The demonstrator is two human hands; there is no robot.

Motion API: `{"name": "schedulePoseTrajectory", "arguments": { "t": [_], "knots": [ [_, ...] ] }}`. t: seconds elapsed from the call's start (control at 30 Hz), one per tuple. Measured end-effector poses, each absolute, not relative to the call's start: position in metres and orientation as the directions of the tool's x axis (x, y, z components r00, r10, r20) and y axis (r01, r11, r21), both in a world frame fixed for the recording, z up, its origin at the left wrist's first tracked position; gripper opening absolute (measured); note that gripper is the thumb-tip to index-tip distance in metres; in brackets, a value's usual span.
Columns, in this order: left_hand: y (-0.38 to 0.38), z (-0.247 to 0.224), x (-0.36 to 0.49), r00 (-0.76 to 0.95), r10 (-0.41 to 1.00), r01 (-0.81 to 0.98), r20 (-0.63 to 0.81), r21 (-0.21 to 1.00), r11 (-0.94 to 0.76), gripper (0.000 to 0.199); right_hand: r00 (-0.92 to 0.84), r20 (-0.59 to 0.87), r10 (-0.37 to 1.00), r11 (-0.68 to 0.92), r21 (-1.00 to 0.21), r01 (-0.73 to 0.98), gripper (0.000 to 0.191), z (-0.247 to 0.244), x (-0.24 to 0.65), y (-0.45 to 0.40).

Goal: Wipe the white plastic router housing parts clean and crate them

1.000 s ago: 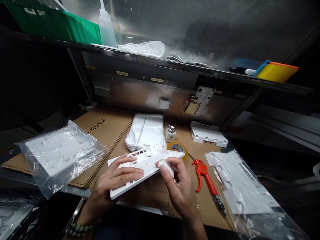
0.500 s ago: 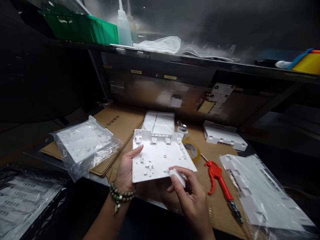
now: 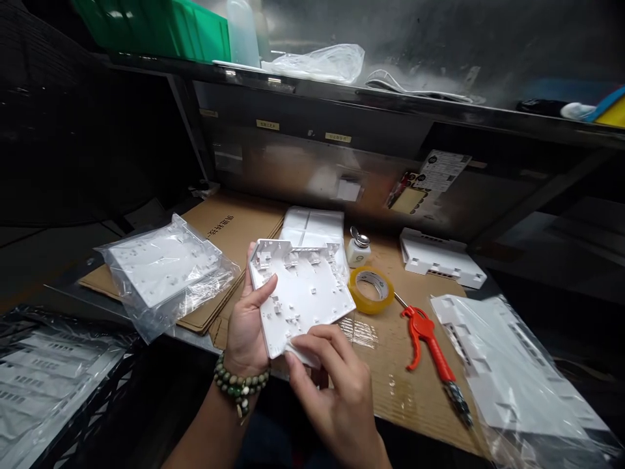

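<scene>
I see the right hand [image 3: 336,374], pinching a small white pad [image 3: 303,355], has shifted along the near edge toward the left corner, so work seems centred there now. Left hand [image 3: 245,326] clamps the white plastic panel [image 3: 303,293] by its left side, tilted above the cardboard-covered bench [image 3: 395,365], clips and posts facing up.

A bracelet [image 3: 243,385] of round green beads is circling the left wrist [image 3: 247,362]. A small, pale-tipped pendant [image 3: 242,410] is dangling below the bracelet.
</scene>
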State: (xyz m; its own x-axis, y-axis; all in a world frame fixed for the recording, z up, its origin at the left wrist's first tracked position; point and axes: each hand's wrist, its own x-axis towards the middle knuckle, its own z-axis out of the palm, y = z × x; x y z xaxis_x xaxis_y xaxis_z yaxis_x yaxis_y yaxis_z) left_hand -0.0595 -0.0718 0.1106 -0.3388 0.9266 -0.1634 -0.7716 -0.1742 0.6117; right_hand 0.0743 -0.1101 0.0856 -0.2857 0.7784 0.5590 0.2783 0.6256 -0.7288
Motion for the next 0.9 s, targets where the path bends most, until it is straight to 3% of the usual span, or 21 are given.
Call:
{"name": "schedulePoseTrajectory", "arguments": {
  "t": [0.13, 0.27, 0.4, 0.47, 0.63, 0.73, 0.9],
  "knots": [
    [-0.073, 0.113, -0.059, -0.345, 0.922, -0.774, -0.179, 0.610, -0.171, 0.079, -0.301, 0.581, 0.756, 0.647, -0.732, 0.213, 0.015, 0.085, 0.066, -0.113],
    [-0.076, 0.105, -0.080, -0.287, 0.940, -0.838, -0.184, 0.523, -0.153, 0.079, -0.282, 0.530, 0.800, 0.599, -0.738, 0.310, 0.014, 0.079, 0.087, -0.096],
    [-0.082, 0.090, -0.117, -0.050, 0.990, -0.951, -0.129, 0.308, -0.008, 0.074, 0.028, 0.557, 0.830, 0.481, -0.740, 0.469, 0.009, 0.073, 0.138, -0.071],
    [-0.086, 0.085, -0.130, 0.040, 0.992, -0.964, -0.121, 0.255, 0.070, 0.077, 0.138, 0.581, 0.802, 0.445, -0.735, 0.512, 0.008, 0.070, 0.155, -0.064],
    [-0.094, 0.078, -0.140, -0.032, 0.969, -0.954, -0.246, 0.297, 0.044, 0.090, 0.013, 0.548, 0.836, 0.480, -0.744, 0.464, 0.011, 0.063, 0.157, -0.060],
    [-0.095, 0.076, -0.138, -0.088, 0.940, -0.937, -0.328, 0.347, 0.034, 0.098, 0.042, 0.531, 0.846, 0.454, -0.761, 0.464, 0.011, 0.060, 0.154, -0.061],
    [-0.099, 0.067, -0.149, -0.099, 0.923, -0.899, -0.372, 0.431, 0.077, 0.093, -0.060, 0.544, 0.837, 0.518, -0.751, 0.408, 0.013, 0.055, 0.162, -0.061]
  ]
}}
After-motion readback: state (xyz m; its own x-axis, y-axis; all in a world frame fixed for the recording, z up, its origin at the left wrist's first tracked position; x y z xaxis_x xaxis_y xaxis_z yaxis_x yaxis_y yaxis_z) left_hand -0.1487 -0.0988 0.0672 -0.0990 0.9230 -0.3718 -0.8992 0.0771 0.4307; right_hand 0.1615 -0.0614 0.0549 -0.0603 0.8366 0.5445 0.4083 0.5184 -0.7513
